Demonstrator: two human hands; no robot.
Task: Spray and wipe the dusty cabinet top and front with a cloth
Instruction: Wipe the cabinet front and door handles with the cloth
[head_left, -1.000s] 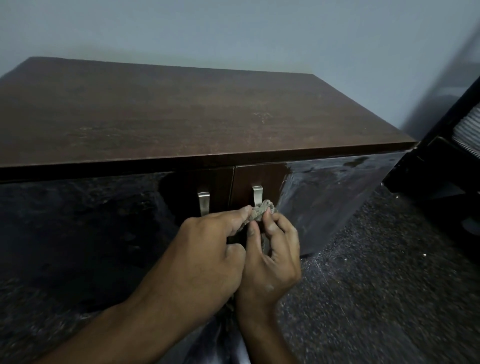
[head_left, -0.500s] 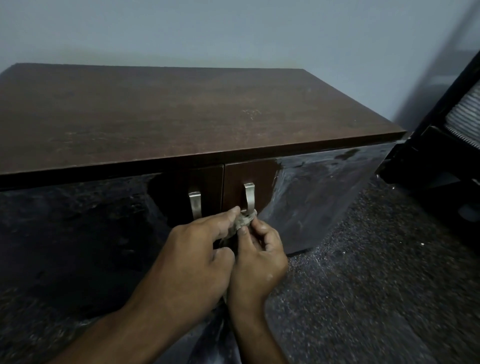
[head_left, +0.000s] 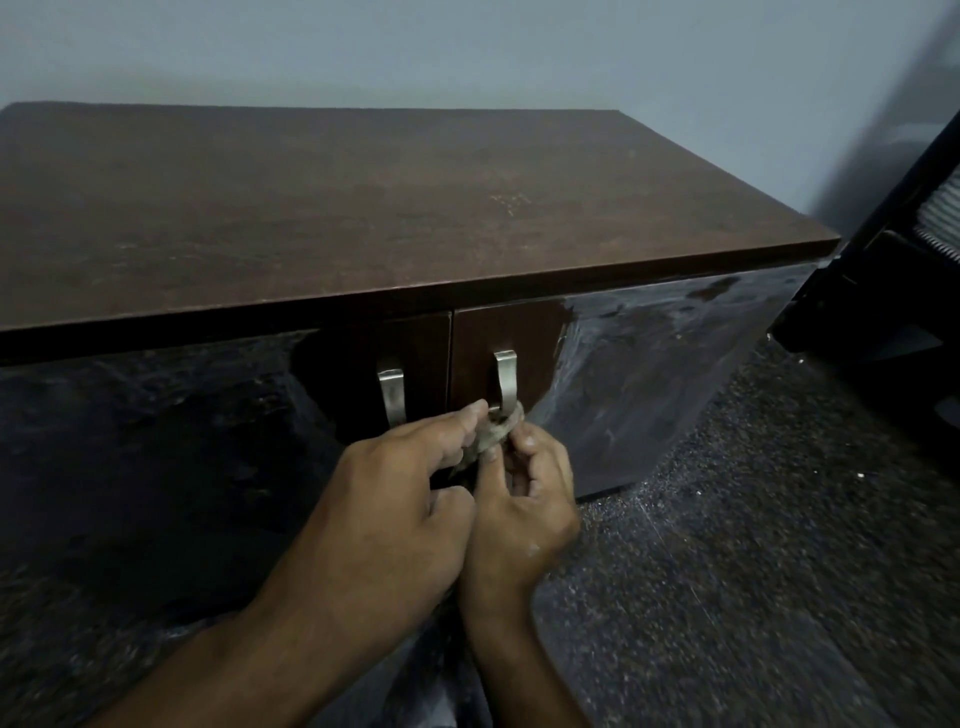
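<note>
A low dark-brown cabinet has a dusty top (head_left: 363, 208) and a glossy front (head_left: 649, 374) with two doors. Each door carries a metal handle: the left handle (head_left: 392, 395) and the right handle (head_left: 505, 379). A small greyish cloth (head_left: 496, 431) is bunched around the lower end of the right handle. My left hand (head_left: 395, 499) and my right hand (head_left: 524, 499) both pinch the cloth there, fingertips close together. No spray bottle is in view.
A pale wall stands behind the cabinet. Dark speckled floor (head_left: 753, 571) spreads to the right. A black piece of furniture or equipment (head_left: 893, 270) stands at the right edge, close to the cabinet's corner. Streaky smears show on the right door.
Both hands have stayed together on the cloth, now at the right handle's lower end instead of just below it. The view has shifted a little.
</note>
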